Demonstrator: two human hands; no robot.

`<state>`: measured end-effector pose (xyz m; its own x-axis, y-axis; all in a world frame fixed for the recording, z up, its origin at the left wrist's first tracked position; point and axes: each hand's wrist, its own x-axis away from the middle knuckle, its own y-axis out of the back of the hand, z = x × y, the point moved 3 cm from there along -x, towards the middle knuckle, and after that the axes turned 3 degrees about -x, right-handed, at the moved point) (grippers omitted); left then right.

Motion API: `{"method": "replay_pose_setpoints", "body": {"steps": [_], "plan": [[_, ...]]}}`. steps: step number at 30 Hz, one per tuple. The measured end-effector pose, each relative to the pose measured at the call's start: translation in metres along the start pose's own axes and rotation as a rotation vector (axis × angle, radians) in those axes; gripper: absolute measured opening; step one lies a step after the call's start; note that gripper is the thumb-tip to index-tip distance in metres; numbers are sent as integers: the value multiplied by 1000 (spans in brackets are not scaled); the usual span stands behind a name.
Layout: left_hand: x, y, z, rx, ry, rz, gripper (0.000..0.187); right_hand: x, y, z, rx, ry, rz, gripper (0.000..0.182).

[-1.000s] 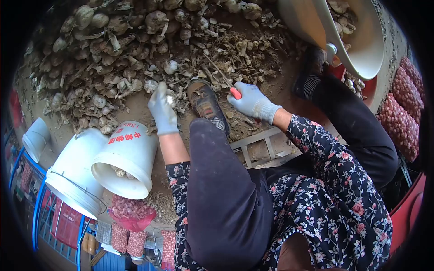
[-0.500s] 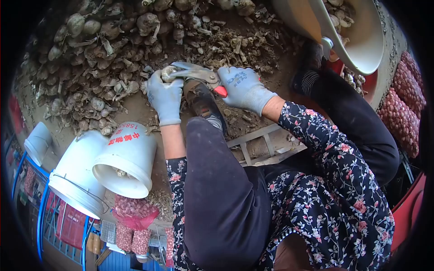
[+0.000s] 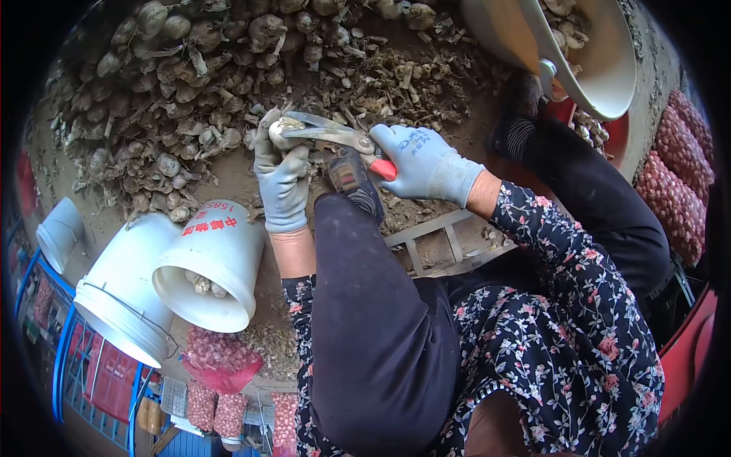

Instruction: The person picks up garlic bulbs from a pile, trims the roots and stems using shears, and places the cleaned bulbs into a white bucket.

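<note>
In a grey work glove, my left hand (image 3: pixel 280 177) grips a garlic bulb (image 3: pixel 285 132) between thumb and fingers. My right hand (image 3: pixel 417 161), gloved too, is wrapped round the red handles of a pair of pruning shears (image 3: pixel 346 139). The two blades lie apart, pointing left, with their tips at the bulb. Just beyond my hands is a large heap of garlic (image 3: pixel 164 107) with dry stems attached. Cut stems and roots (image 3: pixel 403 84) are scattered on the ground to its right.
A white bucket (image 3: pixel 221 244) with garlic bulbs inside stands left of my knee, beside another white bucket (image 3: pixel 126 289). A big pale tub (image 3: pixel 617 76) holds garlic at the upper right. Filled red mesh sacks (image 3: pixel 670 202) lie far right. A metal frame (image 3: pixel 434 238) lies between my legs.
The shears have opened wider around the bulb. My left fingers have turned, showing more of the bulb. My right hand has moved slightly right and down.
</note>
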<state>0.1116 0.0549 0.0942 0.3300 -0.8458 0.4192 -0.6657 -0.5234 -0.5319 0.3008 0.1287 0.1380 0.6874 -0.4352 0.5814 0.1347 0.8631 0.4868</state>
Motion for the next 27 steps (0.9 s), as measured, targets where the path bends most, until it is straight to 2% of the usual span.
{"method": "replay_pose_setpoints", "body": {"steps": [2,4,6,10,12,13,15,16,18,19,21,26,27], "plan": [[3,-1,-10,-104,44,18,64,-3,4,6,193,10,-14,46],[3,-4,-20,-564,95,-39,60,-6,6,10,246,12,-22,47],[4,-1,-22,-592,92,-62,56,-8,5,14,292,15,-28,48],[4,4,-17,-450,156,-102,54,-7,8,19,328,28,-74,51],[7,2,-14,-401,19,-84,55,-3,4,18,291,43,-96,53],[8,2,-12,-403,25,-84,55,-2,4,20,287,40,-94,53],[6,2,-14,-562,-69,-137,56,-5,7,23,338,11,-54,54],[6,2,-14,-564,-65,-134,56,-5,8,25,334,7,-54,54],[4,-2,-19,-831,-119,-141,54,-10,7,24,339,-5,36,54],[3,-5,-20,-831,-116,-139,54,-12,6,25,337,-8,37,54],[-1,-15,-23,-1014,-174,-156,49,-15,0,22,315,-49,156,54],[-6,-6,-17,-931,-145,-102,44,-21,-4,3,194,33,59,43],[-5,-5,-14,-768,51,-89,43,-22,-4,0,203,20,119,41]]}}
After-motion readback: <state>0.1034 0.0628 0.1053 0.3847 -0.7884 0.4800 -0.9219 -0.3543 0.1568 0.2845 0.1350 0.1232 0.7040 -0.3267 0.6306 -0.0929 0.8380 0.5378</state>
